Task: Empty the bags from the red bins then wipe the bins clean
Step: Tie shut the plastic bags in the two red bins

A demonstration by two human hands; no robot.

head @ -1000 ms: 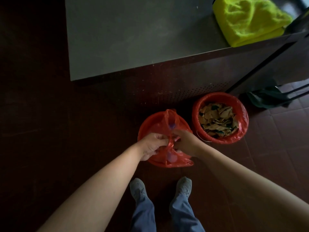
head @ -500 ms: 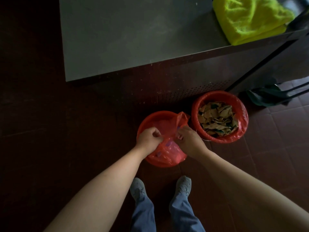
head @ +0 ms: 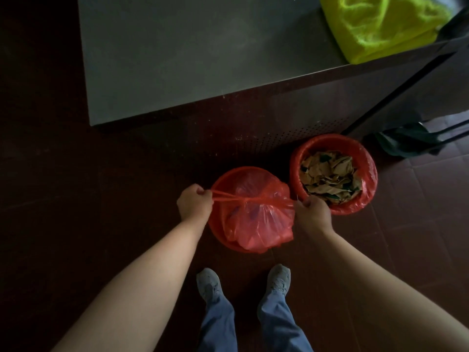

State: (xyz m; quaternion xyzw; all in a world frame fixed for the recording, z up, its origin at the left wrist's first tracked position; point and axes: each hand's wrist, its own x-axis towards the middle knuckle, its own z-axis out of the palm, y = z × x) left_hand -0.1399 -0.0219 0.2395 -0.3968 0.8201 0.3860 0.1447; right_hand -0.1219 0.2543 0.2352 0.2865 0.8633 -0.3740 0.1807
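the left hand (head: 195, 203) and right hand (head: 313, 212) each have fingers curled tight round a twisted end of the red bag (head: 256, 222), the two ends drawn taut from a knot over the near red bin (head: 220, 182) — the bag sits in that bin, its lower edge spilling over the rim toward the shoes (head: 279, 276). just right of it stands the second red bin (head: 369, 168), lined and full of brown paper scraps (head: 327, 174). a yellow-green cloth (head: 380, 29) lies on the grey table (head: 203, 59) beyond
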